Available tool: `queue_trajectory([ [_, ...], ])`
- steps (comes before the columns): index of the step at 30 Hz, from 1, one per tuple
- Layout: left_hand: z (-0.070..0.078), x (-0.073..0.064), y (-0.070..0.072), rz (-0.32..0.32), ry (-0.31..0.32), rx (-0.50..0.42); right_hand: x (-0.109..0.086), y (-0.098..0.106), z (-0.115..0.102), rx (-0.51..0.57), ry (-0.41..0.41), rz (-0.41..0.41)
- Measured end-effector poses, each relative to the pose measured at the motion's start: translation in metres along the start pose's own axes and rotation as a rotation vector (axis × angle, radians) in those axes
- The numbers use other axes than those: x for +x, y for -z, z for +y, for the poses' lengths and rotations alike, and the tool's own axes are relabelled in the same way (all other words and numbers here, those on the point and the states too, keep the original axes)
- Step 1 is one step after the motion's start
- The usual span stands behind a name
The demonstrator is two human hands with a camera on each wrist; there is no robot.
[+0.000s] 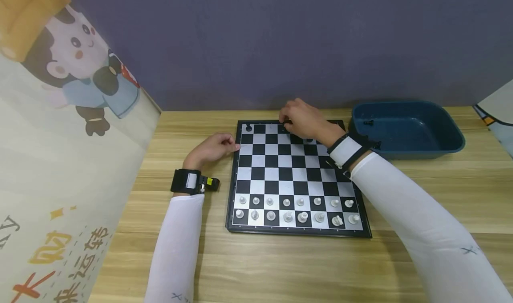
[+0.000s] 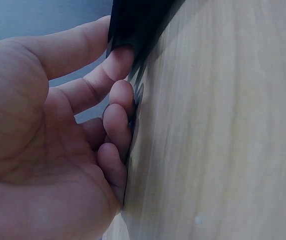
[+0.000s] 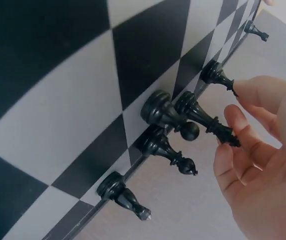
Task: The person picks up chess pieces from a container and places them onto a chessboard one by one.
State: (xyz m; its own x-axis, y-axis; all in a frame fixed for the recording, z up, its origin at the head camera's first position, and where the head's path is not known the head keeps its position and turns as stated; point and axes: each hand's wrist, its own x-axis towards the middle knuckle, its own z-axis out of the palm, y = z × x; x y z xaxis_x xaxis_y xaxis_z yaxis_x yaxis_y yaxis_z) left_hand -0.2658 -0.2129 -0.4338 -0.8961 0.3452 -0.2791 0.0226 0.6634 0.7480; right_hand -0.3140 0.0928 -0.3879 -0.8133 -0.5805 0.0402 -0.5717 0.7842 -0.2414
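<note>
A chessboard (image 1: 231, 183) lies on the table, with white pieces (image 1: 302, 216) in two rows along its near side. At the board's left edge, my left hand (image 1: 214, 149) pinches the rim between thumb and forefinger; its other fingers are curled against the table. My right hand (image 1: 304, 118) is over the far edge. There, in the right wrist view, its thumb and forefinger pinch the top of a black chess piece (image 3: 216, 73) standing on the back row. Beside it stand a black king (image 3: 198, 111), a pawn (image 3: 165, 112) and a bishop (image 3: 160, 145).
A dark blue bin (image 1: 409, 149) stands right of the board with several black pieces (image 1: 368, 123) in it. A black piece (image 1: 248, 127) occupies the far left corner square. Behind the wooden table (image 1: 280, 267) rises a purple-grey wall (image 1: 256, 45).
</note>
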Motion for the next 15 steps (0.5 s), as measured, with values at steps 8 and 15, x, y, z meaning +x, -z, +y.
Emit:
queue_trajectory([
  [8,0.0,0.0,0.001,-0.007,0.013,-0.003,-0.02,0.022,0.012,0.093,-0.013,0.113],
  [15,0.002,-0.002,0.002,-0.002,0.018,-0.018,-0.061,0.043,0.038,0.245,-0.113,0.269],
])
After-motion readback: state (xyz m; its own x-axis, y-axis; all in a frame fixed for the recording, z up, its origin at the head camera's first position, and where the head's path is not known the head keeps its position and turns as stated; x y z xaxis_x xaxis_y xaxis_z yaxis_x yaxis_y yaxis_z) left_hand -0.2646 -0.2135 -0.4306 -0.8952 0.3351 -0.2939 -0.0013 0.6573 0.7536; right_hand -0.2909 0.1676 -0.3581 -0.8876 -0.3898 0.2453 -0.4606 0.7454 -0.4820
